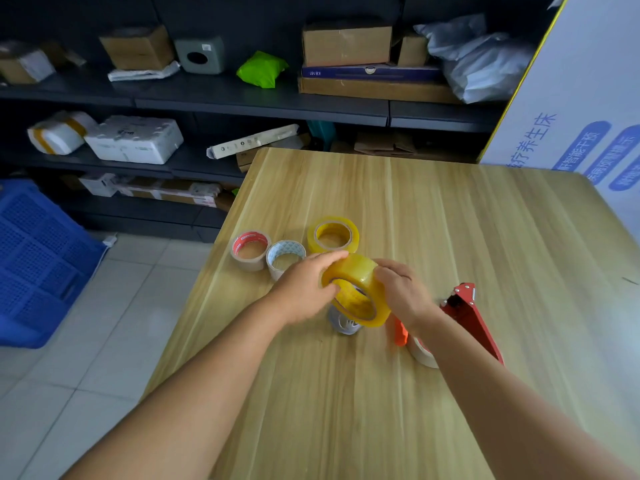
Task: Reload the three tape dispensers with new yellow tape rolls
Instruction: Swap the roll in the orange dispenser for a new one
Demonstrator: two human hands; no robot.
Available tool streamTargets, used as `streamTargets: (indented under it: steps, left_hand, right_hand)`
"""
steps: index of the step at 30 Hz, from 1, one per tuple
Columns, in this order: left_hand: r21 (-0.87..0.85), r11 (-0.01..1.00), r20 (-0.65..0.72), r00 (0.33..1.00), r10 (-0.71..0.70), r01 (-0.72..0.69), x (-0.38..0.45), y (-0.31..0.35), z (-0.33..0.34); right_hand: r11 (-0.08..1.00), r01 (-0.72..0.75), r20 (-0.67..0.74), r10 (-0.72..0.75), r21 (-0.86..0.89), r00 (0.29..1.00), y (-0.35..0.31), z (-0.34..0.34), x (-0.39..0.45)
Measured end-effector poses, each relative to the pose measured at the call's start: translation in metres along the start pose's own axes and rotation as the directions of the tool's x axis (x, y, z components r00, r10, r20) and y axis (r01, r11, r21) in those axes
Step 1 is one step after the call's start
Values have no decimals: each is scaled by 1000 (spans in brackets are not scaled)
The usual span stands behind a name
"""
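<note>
Two near-empty cardboard tape cores, a red-printed one (250, 250) and a blue-patterned one (284, 256), are set aside at ten o'clock on the pale wooden worktop (485, 237), probably as spent. A spare yellow tape roll (333, 235) waits at twelve. The left hand (304, 289) and right hand (403, 294) are curled round a tilted translucent yellow tape roll (356, 289), held above a grey dispenser hub (343, 322), seemingly for seating. A red metal tape dispenser (467, 311) lies at three o'clock.

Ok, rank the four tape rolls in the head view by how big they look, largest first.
1. The yellow roll held in both hands, though it is raised toward the camera, so this is unsure.
2. The yellow roll lying on the table.
3. The red-printed roll and the blue-printed roll look alike; no ranking between them.
</note>
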State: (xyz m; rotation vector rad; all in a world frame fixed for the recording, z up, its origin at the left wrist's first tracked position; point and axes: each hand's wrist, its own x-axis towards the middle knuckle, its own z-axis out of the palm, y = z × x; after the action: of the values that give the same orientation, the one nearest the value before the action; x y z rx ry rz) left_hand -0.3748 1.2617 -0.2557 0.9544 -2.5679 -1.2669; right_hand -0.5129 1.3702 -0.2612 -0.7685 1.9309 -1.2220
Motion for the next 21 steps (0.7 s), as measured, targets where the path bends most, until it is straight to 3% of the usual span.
streamTargets:
  steps: [3,7,12,17,21]
  left_hand:
    - [-4,1000,-78,997,-22,21,1,-2,-2]
    - [95,995,-130,991,-27,39,7,-3,-4]
    - [236,967,-101,992,-77,99,18,-7,3]
    - [367,922,-28,992,-124,126,30,-9,14]
    - [412,897,14,983,-182,160,42,-13,22]
  right_hand:
    - [995,-43,30,41,92,999,-2,0,3]
    - [996,-23,13,22,91,1000,-3,1,8]
    - [976,3,-13,-6,-216,1000,6,3,11]
    - [810,87,49,-72,-579,996,17,4,10]
    - [707,89,88,-39,-702,995,23,7,14]
